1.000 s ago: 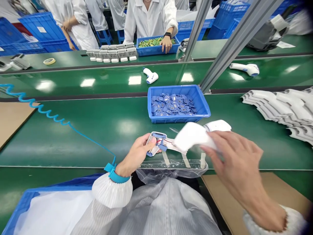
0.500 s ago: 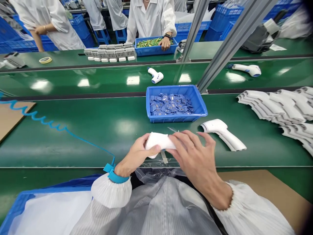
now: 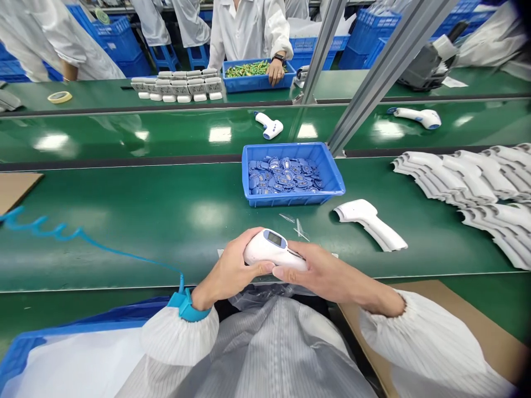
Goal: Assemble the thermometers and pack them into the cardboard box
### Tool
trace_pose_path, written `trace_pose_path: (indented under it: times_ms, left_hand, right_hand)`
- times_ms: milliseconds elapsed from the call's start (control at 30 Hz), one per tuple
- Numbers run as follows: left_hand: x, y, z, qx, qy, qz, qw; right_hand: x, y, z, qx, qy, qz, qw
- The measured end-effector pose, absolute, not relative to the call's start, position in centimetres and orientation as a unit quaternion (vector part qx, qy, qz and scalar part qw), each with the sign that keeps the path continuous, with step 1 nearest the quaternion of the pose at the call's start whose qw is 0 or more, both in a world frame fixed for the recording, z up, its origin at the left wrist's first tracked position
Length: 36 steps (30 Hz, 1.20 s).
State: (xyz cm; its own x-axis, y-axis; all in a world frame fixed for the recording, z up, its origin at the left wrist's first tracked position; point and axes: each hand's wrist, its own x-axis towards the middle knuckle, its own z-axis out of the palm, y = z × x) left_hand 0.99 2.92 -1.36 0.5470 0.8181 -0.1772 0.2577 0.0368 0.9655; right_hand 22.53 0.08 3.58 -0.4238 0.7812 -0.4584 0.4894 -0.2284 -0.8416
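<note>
Between my two hands is a white infrared thermometer (image 3: 267, 253), its small grey display with a blue surround facing up. My left hand (image 3: 234, 265) wraps round its head end, thumb along the near side. My right hand (image 3: 317, 271) grips the handle end, and a dark gap shows along the casing there. The thumbs almost meet at the near side. A blue wrist strap (image 3: 188, 305) with a coiled cord is on my left wrist. Right of my hands lies a white casing half (image 3: 369, 221). Clear plastic scraps (image 3: 299, 228) lie just beyond my fingers.
Ahead stands a blue bin (image 3: 293, 200) of small blue parts. White casing halves (image 3: 452, 177) are stacked at right. Finished-looking thermometers (image 3: 271, 128) lie on the green conveyor (image 3: 174, 138). A slanted metal post (image 3: 373, 83) rises behind the bin. Across stands a co-worker (image 3: 251, 33).
The thermometer has turned so its display faces up. My right hand has come down from above it and closed round the handle end. The conveyor thermometer has shifted slightly right.
</note>
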Motion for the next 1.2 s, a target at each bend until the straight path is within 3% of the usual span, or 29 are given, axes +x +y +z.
trace_pose_path:
  times_ms: [200,333,433,600,700,800,967,1100,1200]
  left_hand:
    - [1.3,2.6,-1.2,0.691,0.448,0.245,0.512]
    - [1.6,2.5,-0.5,0.698,0.471,0.233,0.487]
    - [1.8,2.6,0.1,0.713,0.435,0.252,0.489]
    - [2.0,2.6,-0.2,0.748,0.412,0.209,0.476]
    - [2.4,2.1,-1.2,0.777,0.435,0.181,0.417]
    - [2.6,2.0,-1.6,0.795,0.454,0.166,0.366]
    - [1.7,2.9,-0.5,0.739,0.443,0.182,0.475]
    - [1.7,2.7,-0.9,0.731,0.438,0.177,0.493]
    - [2.9,2.2,-1.7,0.739,0.471,0.200,0.438]
  right_hand:
    - [22.7,-1.4,1.6,-0.566,-0.667,0.458,0.156]
    - [20.9,-0.7,1.4,-0.545,-0.664,0.412,0.304]
    - [17.3,0.8,1.6,-0.612,-0.642,0.277,0.370]
    - [13.5,2.4,1.1,-0.648,-0.678,0.077,0.338]
    - [13.6,2.7,0.7,-0.641,-0.703,0.054,0.303]
    - [14.1,3.0,0.7,-0.630,-0.694,0.040,0.347]
    - [14.9,3.2,1.3,-0.664,-0.607,0.049,0.434]
    - [15.3,2.9,1.0,-0.679,-0.631,0.077,0.366]
    - [15.0,2.9,0.3,-0.681,-0.649,0.057,0.334]
